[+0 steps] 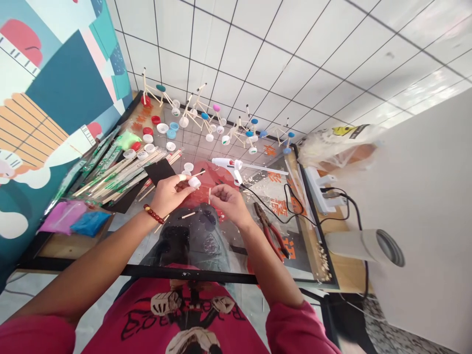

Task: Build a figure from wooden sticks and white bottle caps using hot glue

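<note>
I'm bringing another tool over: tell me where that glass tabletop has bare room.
Mostly bare glass tabletop: between the white plastic glue gun and the back row of wooden-stick models; also, crumb-specked, between the loose pale stick and the black front edge. Crowded: left, heaped long wooden sticks; right, red-handled metal pliers.

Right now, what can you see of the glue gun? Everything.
The glue gun is white and plastic-looking, with a small red patch on its body. It lies on its side on the glass tabletop, just beyond the right hand, nozzle to the left, handle toward the person. A long, pale glue stick juts from its back. A black cord runs from the handle. Neither hand holds it.
</note>
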### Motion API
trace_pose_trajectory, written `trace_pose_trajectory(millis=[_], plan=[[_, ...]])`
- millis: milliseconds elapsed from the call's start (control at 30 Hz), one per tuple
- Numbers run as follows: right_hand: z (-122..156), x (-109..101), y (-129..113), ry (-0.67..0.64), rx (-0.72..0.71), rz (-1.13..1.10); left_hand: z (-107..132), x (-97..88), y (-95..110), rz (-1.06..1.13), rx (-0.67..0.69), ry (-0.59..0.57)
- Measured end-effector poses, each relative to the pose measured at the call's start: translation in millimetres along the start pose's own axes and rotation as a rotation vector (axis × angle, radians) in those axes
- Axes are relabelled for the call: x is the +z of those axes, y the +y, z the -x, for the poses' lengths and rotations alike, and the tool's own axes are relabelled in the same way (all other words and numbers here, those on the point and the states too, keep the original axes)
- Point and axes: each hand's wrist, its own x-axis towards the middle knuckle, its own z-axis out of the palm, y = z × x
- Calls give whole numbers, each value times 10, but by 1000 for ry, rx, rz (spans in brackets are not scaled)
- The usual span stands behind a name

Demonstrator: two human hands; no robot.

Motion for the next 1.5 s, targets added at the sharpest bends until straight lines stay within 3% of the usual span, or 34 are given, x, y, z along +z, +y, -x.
trace_pose_trajectory(millis=[100, 233, 333, 500, 600, 733, 833, 1100, 1500], plan=[[-5, 15, 31, 12, 178, -486, 1, 5, -10, 8, 4, -14], [-5, 32, 53, 18, 230, -613, 1, 8, -6, 12, -8, -19], [13, -30, 92, 38, 138, -341, 1, 6, 8, 28, -16, -17], [30, -213, 115, -108, -213, 526, 1, 2, 20, 23, -7, -14], [2, -199, 130, -93, -272, 741, -1, 6, 0, 9, 18, -16], [-44, -28, 221, 151, -268, 679, -3, 9, -16, -27, 60, -10], [-54, 78, 282, 220, -273, 649, -2, 6, 2, -59, 87, -29], [-36, 90, 214, 117, -269, 710, 3, 16, 50, -105, 42, -24], [-42, 67, 251, 140, -224, 583, -6, 17, 74, -96, 27, -16]])
